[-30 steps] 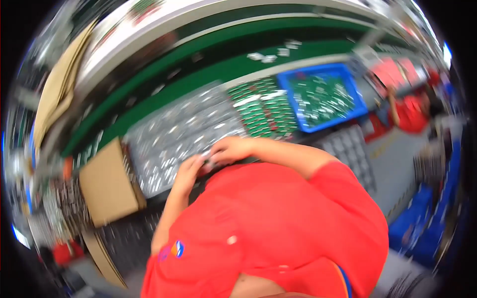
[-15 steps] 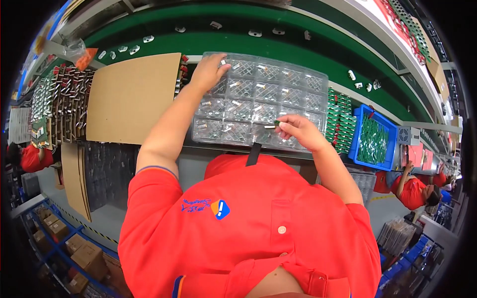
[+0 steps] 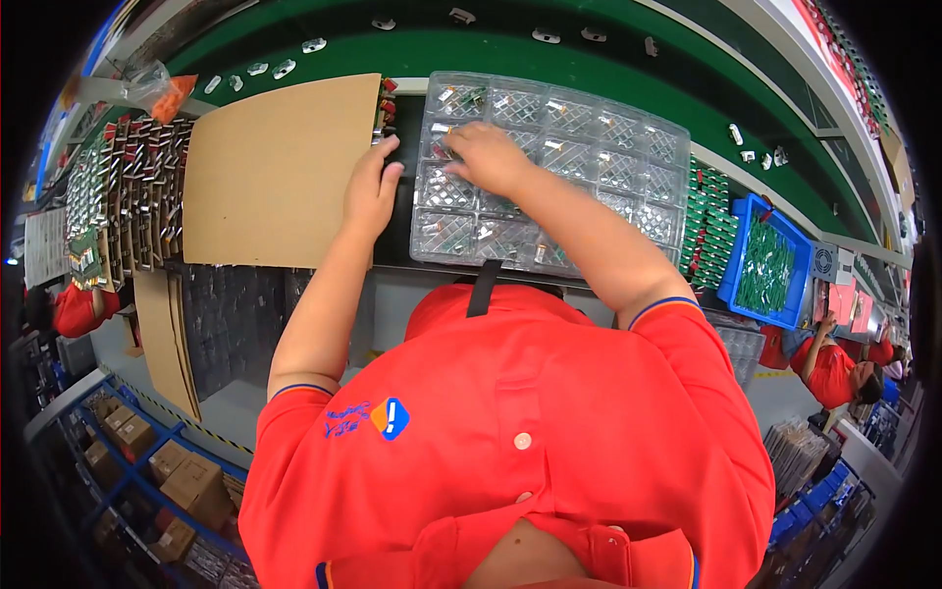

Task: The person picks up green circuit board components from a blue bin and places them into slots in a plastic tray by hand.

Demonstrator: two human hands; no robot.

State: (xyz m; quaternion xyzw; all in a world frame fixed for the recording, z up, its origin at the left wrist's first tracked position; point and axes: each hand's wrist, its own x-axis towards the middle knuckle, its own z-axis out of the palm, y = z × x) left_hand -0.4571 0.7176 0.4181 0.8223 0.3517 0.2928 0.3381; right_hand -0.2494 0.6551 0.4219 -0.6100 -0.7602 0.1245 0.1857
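Bright even overhead light, sharp centre, strong fisheye bending, dark rim

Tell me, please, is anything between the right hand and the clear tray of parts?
Nothing visible is. The right hand already rests on the clear tray, fingers in its upper-left compartments. The left hand lies beside the tray's left edge, at the edge of the cardboard sheet, clear of the right hand.

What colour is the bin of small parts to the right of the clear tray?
Blue; the bin holds green parts, seen in the head view.
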